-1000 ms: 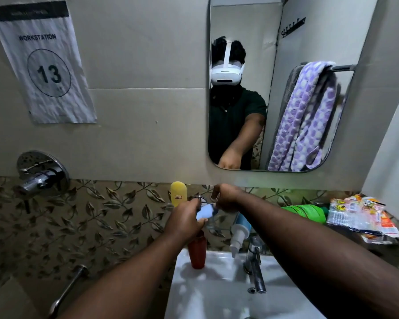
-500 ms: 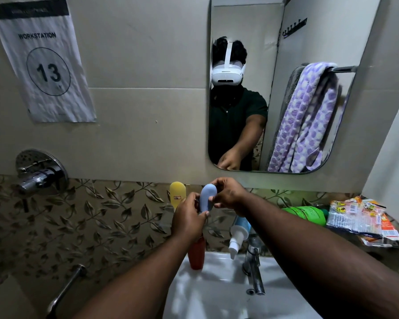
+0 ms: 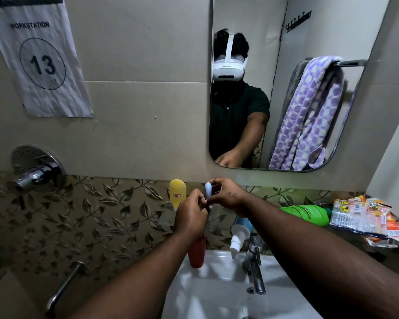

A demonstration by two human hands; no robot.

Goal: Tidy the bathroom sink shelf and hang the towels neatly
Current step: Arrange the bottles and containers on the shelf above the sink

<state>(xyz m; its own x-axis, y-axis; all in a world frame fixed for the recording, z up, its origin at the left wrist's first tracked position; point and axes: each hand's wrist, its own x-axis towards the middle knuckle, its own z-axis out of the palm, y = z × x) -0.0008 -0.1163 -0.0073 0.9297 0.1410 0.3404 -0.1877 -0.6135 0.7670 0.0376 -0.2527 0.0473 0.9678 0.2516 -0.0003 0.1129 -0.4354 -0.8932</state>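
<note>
Both my hands meet above the sink's back edge around a small pale blue tube [image 3: 208, 191] held upright. My left hand [image 3: 190, 215] pinches its lower end. My right hand [image 3: 226, 194] grips it from the right side. A yellow tube [image 3: 177, 192] stands upright just left of my hands on a clear glass shelf [image 3: 165, 217]. Below my left hand a red bottle [image 3: 196, 253] stands on the sink rim. A purple-and-white patterned towel [image 3: 309, 116] and a grey towel [image 3: 290, 93] hang on a rail, seen in the mirror.
A white-and-blue pump bottle [image 3: 238, 236] leans beside the chrome tap [image 3: 255, 270] over the white sink [image 3: 207, 293]. A green bottle [image 3: 306, 214] lies on its side at the right, next to several crumpled sachets [image 3: 366, 221]. A chrome wall valve [image 3: 36, 169] sticks out at the left.
The pale blue tube went from lying tilted low between my hands to upright and slightly higher. Both hands stayed on it and shifted a little up.
</note>
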